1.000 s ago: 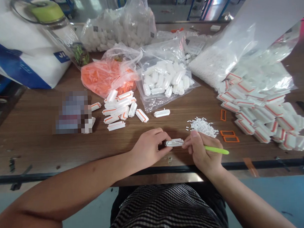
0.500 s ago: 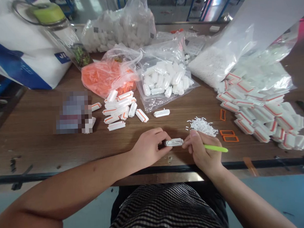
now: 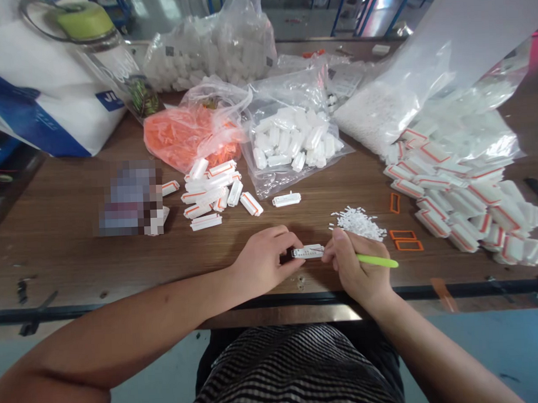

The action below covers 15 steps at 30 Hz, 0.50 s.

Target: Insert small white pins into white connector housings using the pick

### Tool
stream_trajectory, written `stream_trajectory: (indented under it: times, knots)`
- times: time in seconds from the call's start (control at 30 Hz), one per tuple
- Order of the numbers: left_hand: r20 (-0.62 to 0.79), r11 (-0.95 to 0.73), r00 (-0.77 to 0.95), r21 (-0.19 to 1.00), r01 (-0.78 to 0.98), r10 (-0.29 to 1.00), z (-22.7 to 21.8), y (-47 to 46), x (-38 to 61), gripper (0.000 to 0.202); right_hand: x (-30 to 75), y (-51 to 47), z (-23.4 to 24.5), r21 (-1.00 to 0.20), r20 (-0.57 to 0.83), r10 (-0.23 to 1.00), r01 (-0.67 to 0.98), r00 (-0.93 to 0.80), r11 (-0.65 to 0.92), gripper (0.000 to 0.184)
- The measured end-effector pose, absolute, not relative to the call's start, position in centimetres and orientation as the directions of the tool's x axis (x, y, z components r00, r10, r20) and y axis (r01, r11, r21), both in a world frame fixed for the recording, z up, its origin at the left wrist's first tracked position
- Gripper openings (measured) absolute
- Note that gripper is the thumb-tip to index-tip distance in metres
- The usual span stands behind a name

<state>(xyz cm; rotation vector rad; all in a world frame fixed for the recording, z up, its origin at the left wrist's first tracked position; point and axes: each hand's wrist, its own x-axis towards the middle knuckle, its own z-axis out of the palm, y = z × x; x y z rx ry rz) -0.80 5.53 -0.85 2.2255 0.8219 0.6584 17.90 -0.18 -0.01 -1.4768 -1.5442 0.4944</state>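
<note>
Between thumb and fingers, my left hand [image 3: 267, 257] grips a white plastic connector housing [image 3: 309, 252] with a row of small holes along its face. My right hand [image 3: 358, 263] is closed around a lime-green pen-shaped tool [image 3: 379, 260]; its thin tip reaches the housing's right end. Just beyond the right hand lies a heap of tiny white pins [image 3: 358, 223]. One more white housing [image 3: 286, 199] rests on the table beyond my left hand. Orange rectangular seal rings [image 3: 409, 245] lie to the right of my right hand.
A pile of white housings with orange seals [image 3: 463, 200] spreads at the right. Another cluster of housings [image 3: 211, 186] sits left of centre. Behind stand bags of orange rings [image 3: 187, 137], white housings [image 3: 288, 139] and white pins [image 3: 372, 112]. A bottle [image 3: 114, 60] stands at back left.
The green tool and my right hand have shifted slightly to the left. My left hand and the housing stay in place.
</note>
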Motion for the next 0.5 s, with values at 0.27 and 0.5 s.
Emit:
stream_trajectory:
  times: [0.27,0.5]
  knots:
    - [0.206,-0.562,0.668,0.738,0.374,0.715,-0.88,5.42,-0.83,0.009,18.17,-0.26,-0.20,-0.882,0.296,0.918,0.445,0.266,0.155,0.050]
    - [0.204,-0.563,0.668,0.735,0.378,0.716,-0.75,5.49,-0.79,0.009,18.06,-0.10,0.01,-0.856,0.287,0.931,0.497,0.228,0.142,0.051]
